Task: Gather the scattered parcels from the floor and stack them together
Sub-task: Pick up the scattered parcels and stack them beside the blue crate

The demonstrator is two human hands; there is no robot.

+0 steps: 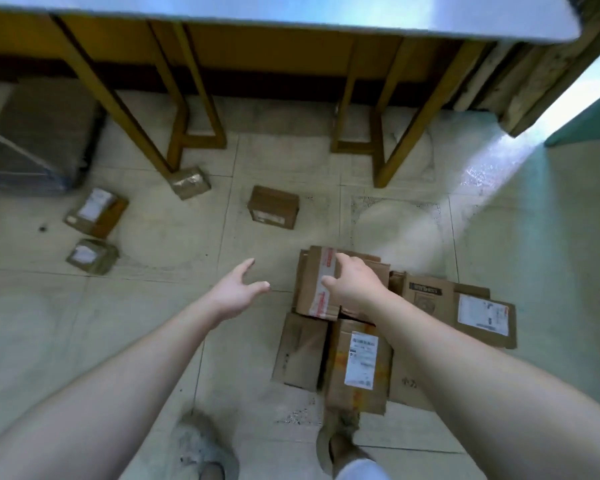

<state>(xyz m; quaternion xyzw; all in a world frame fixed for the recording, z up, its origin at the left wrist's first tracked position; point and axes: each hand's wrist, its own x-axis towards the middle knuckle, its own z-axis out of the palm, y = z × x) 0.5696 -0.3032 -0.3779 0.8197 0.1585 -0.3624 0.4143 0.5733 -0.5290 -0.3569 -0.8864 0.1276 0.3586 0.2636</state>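
A pile of brown cardboard parcels lies on the floor at centre right. Its top box [317,289] carries red-and-white tape. My right hand [352,284] rests on that box with fingers spread. Below it sit a labelled box [359,365], a plain box [300,351] and a flat labelled box [471,306]. My left hand [239,289] hovers open over bare floor left of the pile. Scattered parcels lie further off: a brown box [273,207], a taped small box [190,182], a labelled box [96,212] and a small wrapped box [91,255].
A table [291,19] with yellow wooden legs [129,123] stands across the back. A large wrapped carton [39,133] sits at far left. My feet in slippers [201,445] are at the bottom. A green door edge [589,119] is at right.
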